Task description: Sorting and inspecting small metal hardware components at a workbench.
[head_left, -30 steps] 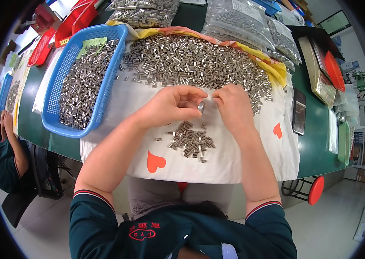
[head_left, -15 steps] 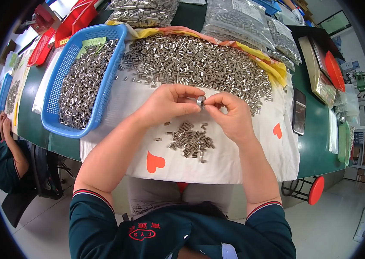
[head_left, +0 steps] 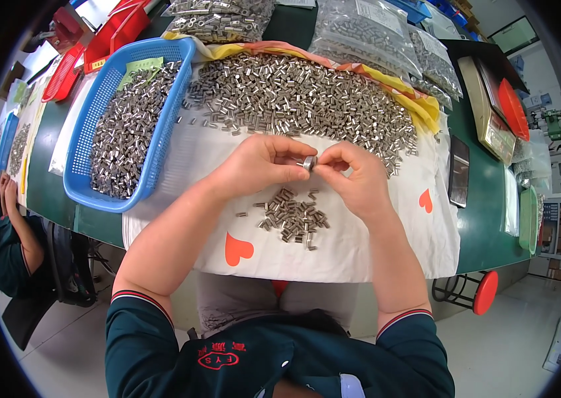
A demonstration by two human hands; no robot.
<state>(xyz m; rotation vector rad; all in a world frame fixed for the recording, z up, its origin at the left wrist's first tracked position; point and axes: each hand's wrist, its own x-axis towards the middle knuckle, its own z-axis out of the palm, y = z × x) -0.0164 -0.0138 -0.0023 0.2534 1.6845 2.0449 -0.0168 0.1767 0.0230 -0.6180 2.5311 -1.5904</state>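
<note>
Above the white cloth (head_left: 187, 229), my left hand (head_left: 260, 164) pinches a small silver metal cylinder (head_left: 300, 164) between thumb and fingers. Close against it, my right hand (head_left: 357, 178) grips a short, thick metal ring (head_left: 310, 162) with thumb and forefinger. The cylinder's end meets the ring; whether it sits inside cannot be made out. Below my hands lies a small pile of similar cylinders (head_left: 292, 215). Beyond them spreads a far larger heap of cylinders (head_left: 294, 96), edged at the back by a yellow and orange cloth border (head_left: 430, 113).
A blue perforated basket (head_left: 81, 162) full of cylinders stands at left. Bags of metal parts (head_left: 367, 40) lie at the back. To the right are a dark flat device (head_left: 459, 171), a scale-like box (head_left: 489, 126) and a red stool (head_left: 486, 292). Another person (head_left: 15, 235) sits far left.
My hands have sunk slightly toward the cloth with the ring. The ring has turned a little, and the cylinder in my left hand now shows beside it.
</note>
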